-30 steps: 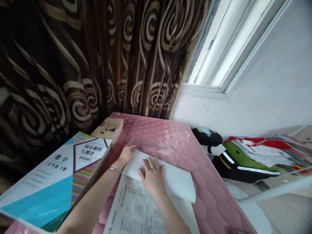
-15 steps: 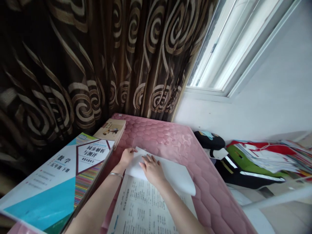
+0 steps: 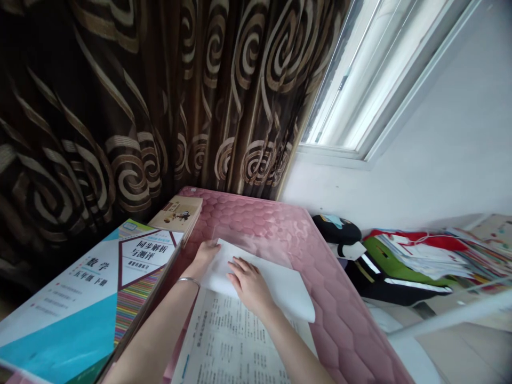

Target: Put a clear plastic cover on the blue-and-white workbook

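A printed white sheet (image 3: 236, 346) lies on a pink quilted table (image 3: 280, 234), its far part folded over so the blank white back (image 3: 280, 288) shows. My right hand (image 3: 250, 285) lies flat on the fold, fingers stretched out. My left hand (image 3: 204, 257), a thin bangle on its wrist, rests at the left far corner of the folded part, its fingers flat against the paper's edge.
A large workbook with a blue and white cover (image 3: 88, 298) lies at the left, and a smaller beige book (image 3: 178, 213) sits behind it. A brown swirl-patterned curtain (image 3: 140, 106) hangs at the back. To the right are a black bag (image 3: 348, 240) and piled papers (image 3: 424, 256).
My right hand has slid a little back toward me along the fold. My left hand stays at the paper's far left corner.
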Motion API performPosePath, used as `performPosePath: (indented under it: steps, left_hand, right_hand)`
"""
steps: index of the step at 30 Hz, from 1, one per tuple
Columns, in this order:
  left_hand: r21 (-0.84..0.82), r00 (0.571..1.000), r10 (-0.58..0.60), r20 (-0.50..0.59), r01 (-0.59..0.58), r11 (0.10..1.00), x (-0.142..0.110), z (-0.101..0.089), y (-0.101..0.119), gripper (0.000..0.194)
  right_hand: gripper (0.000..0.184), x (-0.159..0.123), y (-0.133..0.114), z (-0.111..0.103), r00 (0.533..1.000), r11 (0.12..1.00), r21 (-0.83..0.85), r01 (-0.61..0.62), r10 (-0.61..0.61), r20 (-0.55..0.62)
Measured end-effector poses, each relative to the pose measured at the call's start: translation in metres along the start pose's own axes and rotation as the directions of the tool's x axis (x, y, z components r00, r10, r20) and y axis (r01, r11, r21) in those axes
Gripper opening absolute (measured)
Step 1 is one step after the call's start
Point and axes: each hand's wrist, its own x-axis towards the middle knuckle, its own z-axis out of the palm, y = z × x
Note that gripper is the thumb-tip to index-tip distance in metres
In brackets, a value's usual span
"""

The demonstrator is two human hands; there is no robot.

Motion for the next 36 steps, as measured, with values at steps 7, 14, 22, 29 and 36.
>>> performPosePath:
  steps: [7, 14, 22, 29, 36]
  left_hand:
    - [-0.104, 0.99, 0.138, -0.043, -0.142, 0.984, -0.029, -0.011, -0.007, 0.033]
    - [-0.216, 0.988, 0.124, -0.094, -0.142, 0.966, -0.043, -0.013, -0.015, 0.05]
    - [-0.324, 0.991, 0.05, -0.122, -0.088, 0.942, -0.051, -0.014, -0.02, 0.059]
    - [-0.291, 0.996, 0.037, -0.085, -0.061, 0.955, -0.051, -0.015, -0.021, 0.056]
    - [-0.246, 0.996, 0.071, -0.052, -0.081, 0.966, -0.054, -0.016, -0.02, 0.057]
  right_hand:
    - [0.045, -0.05, 0.052, -0.028, 0.889, 0.903, -0.153, -0.4, 0.342, -0.306]
    - [0.053, -0.076, 0.109, -0.033, 0.667, 0.722, 0.228, -0.653, 0.691, -0.279]
    - [0.041, -0.076, 0.121, -0.026, 0.507, 0.483, 0.697, -0.53, 0.839, -0.196]
    - [0.037, -0.079, 0.124, -0.028, 0.52, 0.541, 0.618, -0.57, 0.82, -0.239]
    - [0.04, -0.082, 0.119, -0.029, 0.501, 0.587, 0.53, -0.612, 0.806, -0.314]
